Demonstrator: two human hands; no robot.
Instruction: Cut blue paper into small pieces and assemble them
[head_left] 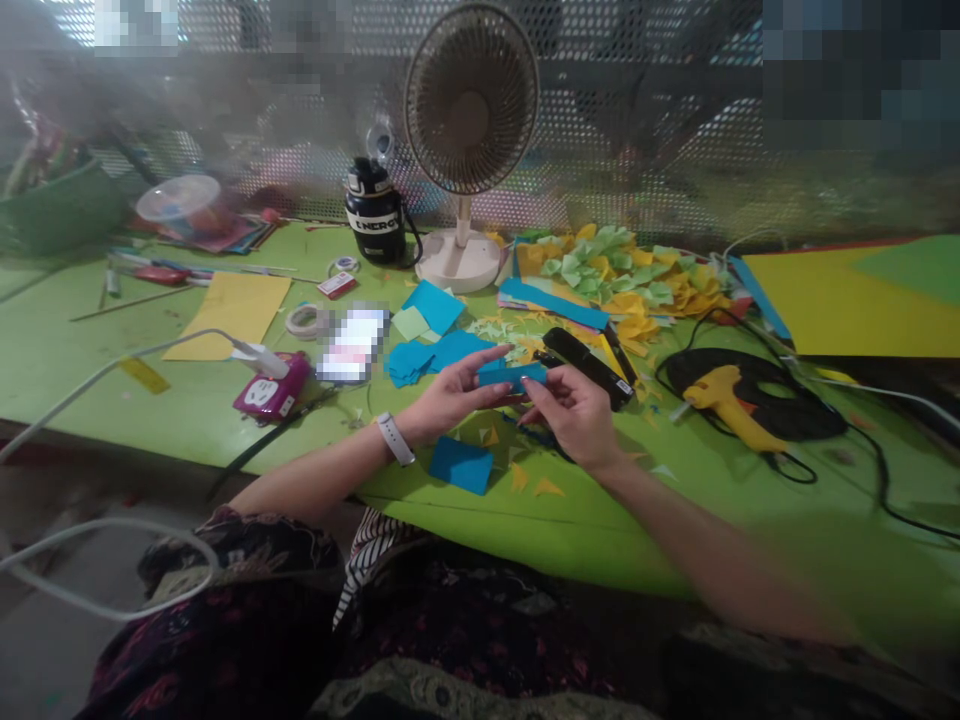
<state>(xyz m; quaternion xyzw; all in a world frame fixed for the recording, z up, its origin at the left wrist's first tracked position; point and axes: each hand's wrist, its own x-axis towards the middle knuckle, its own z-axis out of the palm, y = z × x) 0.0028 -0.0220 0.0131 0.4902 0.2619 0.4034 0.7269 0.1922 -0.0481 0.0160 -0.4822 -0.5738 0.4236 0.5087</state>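
My left hand (pixel 450 392) and my right hand (pixel 574 415) hold a strip of blue paper (pixel 512 375) between them above the green table (pixel 135 400). Just behind my right hand lies a long black tool (pixel 589 366), possibly a stapler, which my hand does not clearly touch. A square of blue paper (pixel 460 464) lies below my hands among small yellow paper scraps (pixel 525 480). A pile of blue paper pieces (pixel 411 362) sits left of my left hand. My left wrist wears a white watch band (pixel 395 438).
A yellow glue gun (pixel 731 410) lies on black cables to the right. Behind stand a heap of green and yellow paper leaves (pixel 619 275), a desk fan (pixel 471 100) and a black bottle (pixel 375 212). A pink power socket (pixel 274 388) and a blurred phone (pixel 352 345) lie left.
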